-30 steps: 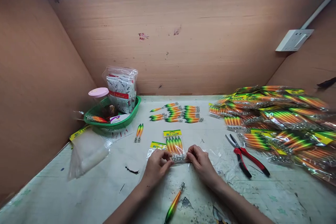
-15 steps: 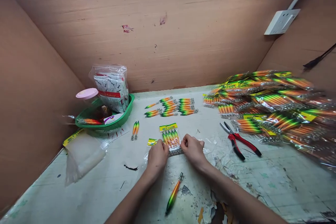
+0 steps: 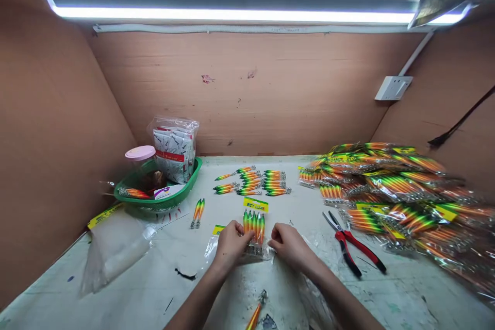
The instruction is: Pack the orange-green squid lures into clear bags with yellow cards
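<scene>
At the far left of the bench (image 3: 127,301) we see a stack of unfilled clear bags (image 3: 116,250) with a yellow header, its upper end close to a green basket (image 3: 181,197). In the basket we make out a pink-lidded container (image 3: 139,153), a few lures (image 3: 133,193) and, standing tall, a clear bag of printed packets (image 3: 174,152). Next we find a pair of lures (image 3: 198,212) side by side, and a dark scrap (image 3: 185,274) nearer to us. Another yellow-headed bag (image 3: 217,229) lies partly behind our left hand (image 3: 231,244), which grips the left side of the filled bag (image 3: 255,224), thumb across the lures inside. That bag lies between our hands, its BCT LURE header pointing away from us. Beyond it we have loose lures in short rows (image 3: 250,183); on our side of it is a single lure (image 3: 255,314), cut off by the lower edge of the view. Our right hand (image 3: 288,244) has its fingers curled in at the bag's lower right corner; we cannot tell whether they pinch the film. Further right are red-and-black pliers (image 3: 353,245), tips apart, then a heap of packed lure bags (image 3: 402,206).
</scene>
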Available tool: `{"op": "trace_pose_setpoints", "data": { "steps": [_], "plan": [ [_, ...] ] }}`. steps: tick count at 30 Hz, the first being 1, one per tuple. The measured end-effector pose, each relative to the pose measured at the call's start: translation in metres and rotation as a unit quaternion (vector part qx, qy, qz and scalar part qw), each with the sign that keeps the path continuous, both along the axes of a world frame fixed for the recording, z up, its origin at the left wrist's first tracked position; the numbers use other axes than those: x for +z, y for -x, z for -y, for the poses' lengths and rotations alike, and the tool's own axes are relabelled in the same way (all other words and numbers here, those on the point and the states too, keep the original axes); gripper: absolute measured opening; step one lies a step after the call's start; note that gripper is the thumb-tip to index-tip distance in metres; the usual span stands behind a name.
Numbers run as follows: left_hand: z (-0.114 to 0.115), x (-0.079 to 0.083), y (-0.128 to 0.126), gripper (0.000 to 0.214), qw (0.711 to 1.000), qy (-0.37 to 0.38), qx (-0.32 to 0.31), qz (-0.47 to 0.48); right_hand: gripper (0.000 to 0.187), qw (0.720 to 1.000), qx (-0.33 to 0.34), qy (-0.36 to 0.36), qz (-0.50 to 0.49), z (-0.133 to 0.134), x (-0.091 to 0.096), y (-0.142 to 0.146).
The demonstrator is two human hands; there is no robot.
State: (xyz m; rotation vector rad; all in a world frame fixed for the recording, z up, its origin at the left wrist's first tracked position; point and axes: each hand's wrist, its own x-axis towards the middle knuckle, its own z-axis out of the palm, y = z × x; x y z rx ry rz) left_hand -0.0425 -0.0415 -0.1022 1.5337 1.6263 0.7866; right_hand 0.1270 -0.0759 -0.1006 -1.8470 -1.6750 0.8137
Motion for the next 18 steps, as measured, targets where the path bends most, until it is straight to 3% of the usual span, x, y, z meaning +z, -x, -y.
{"op": "trace_pose_setpoints", "data": {
  "steps": [3, 7, 10, 13, 15, 18],
  "plan": [
    [0.000, 0.002, 0.010, 0.032, 0.991, 0.015, -0.011, 0.129, 0.015, 0.994, 0.052, -0.015, -0.099, 0.005, 0.029, -0.046],
    [0.012, 0.014, 0.019, 0.046, 0.965, 0.013, -0.018, 0.262, 0.027, 0.976, 0.028, -0.068, -0.203, 0.006, 0.052, -0.088],
    [0.023, 0.021, 0.011, 0.056, 0.933, 0.032, -0.004, 0.358, 0.024, 0.962, 0.008, -0.083, -0.261, 0.011, 0.046, -0.071],
    [0.034, 0.024, -0.006, 0.055, 0.895, 0.056, -0.001, 0.444, 0.046, 0.949, 0.027, -0.055, -0.309, 0.021, 0.030, -0.028],
    [0.041, 0.024, -0.016, 0.051, 0.880, 0.067, -0.004, 0.471, 0.050, 0.942, 0.039, -0.043, -0.329, 0.025, 0.020, -0.006],
    [0.049, 0.024, -0.021, 0.049, 0.863, 0.101, 0.002, 0.496, 0.053, 0.938, 0.060, -0.014, -0.341, 0.026, 0.012, -0.001]
  ]
}}
